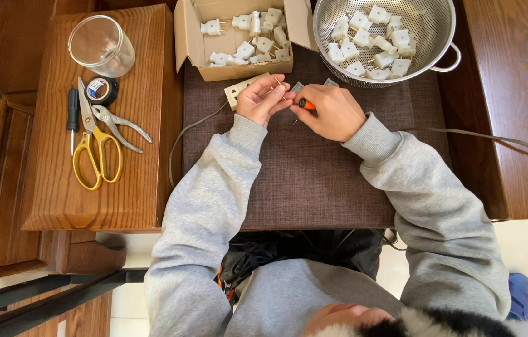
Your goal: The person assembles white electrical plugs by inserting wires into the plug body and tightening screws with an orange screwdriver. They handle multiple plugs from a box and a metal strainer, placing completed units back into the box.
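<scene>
Left hand [263,100] is pinching a two-pin plug [274,87]; right hand [332,112], just beside, is closing round an orange-handled screwdriver [306,104], tip meeting it; screw-driving step, demanding steady alignment.

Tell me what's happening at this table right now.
A person in a grey sweatshirt holds a small white plug in the left hand and an orange-handled screwdriver in the right hand, its tip at the plug. More white plugs fill a cardboard box and a metal colander ahead.
</scene>
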